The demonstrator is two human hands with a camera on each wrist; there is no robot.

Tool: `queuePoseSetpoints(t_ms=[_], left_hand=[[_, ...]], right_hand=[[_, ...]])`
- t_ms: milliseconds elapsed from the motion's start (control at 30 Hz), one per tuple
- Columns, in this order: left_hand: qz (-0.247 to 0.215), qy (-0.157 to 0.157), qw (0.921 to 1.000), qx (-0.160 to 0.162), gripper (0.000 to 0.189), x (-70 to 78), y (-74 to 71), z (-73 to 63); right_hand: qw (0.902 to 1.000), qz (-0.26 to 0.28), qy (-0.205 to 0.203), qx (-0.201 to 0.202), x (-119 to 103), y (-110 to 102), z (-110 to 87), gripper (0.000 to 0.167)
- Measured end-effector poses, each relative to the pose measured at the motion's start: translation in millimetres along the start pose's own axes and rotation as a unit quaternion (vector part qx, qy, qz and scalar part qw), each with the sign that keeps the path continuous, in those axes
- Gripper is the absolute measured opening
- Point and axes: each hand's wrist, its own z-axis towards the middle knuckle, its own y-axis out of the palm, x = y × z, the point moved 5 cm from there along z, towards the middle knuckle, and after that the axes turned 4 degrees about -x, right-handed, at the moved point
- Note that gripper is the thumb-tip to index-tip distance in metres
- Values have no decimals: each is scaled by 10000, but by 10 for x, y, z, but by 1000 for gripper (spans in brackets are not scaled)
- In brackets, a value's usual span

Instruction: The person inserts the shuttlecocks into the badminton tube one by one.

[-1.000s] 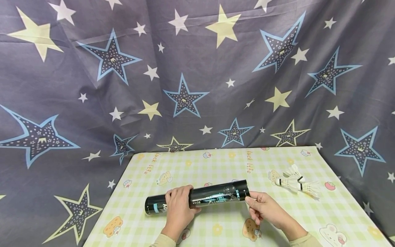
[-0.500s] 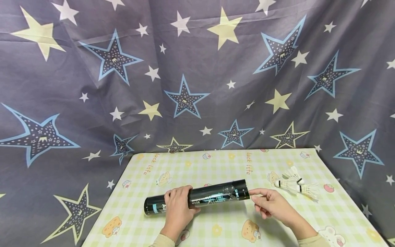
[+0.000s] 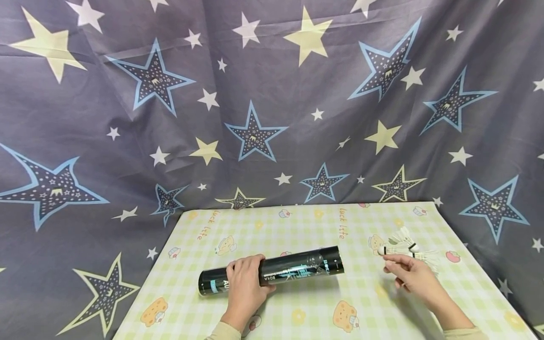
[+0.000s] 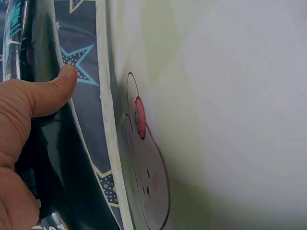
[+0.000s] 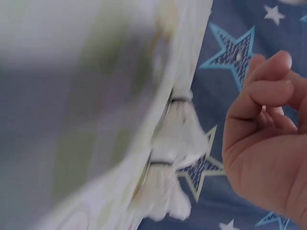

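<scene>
My left hand (image 3: pixel 247 289) grips a black shuttlecock tube (image 3: pixel 299 267) around its left half. The tube lies slanted over the table, its right end a little farther back. In the left wrist view, the thumb (image 4: pixel 55 91) presses along the side of the dark tube. Several white feather shuttlecocks (image 3: pixel 403 251) lie in a cluster at the right. My right hand (image 3: pixel 418 282) is close in front of them, its fingers loosely bent and holding nothing. The right wrist view shows two shuttlecocks (image 5: pixel 180 129) beside the hand, apart from the fingers.
A table (image 3: pixel 314 316) covered with a green-checked, cartoon-printed cloth carries everything. Behind and at both sides hangs a dark grey curtain (image 3: pixel 272 94) with star prints, meeting the table's back edge.
My right hand has left the tube's right end and moved right, up to the shuttlecocks. My left hand and the tube stay almost in place.
</scene>
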Motion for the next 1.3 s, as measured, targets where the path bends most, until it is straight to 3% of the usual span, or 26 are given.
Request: queuePoseSetpoints(t_ms=[267, 500, 767, 1000, 1167, 1300], left_hand=[[3, 31, 10000, 17, 88, 10, 2, 1], [9, 30, 10000, -6, 88, 0, -9, -4], [-10, 67, 10000, -30, 88, -5, -6, -13], [-28, 91, 10000, -27, 88, 9, -10, -14], [-28, 108, 9999, 11, 89, 7, -14, -22], [20, 138, 9999, 42, 90, -2, -5, -30]], right_hand=[[9929, -747, 260, 884, 166, -438, -24, 54], [9809, -1482, 119, 1255, 180, -555, 65, 52], [9785, -1563, -257, 1322, 263, -501, 258, 41], [9776, -1646, -417, 1245, 253, -417, 313, 35], [9835, -1413, -300, 1085, 203, -323, 335, 37], [9932, -855, -110, 780, 124, -214, 338, 44]])
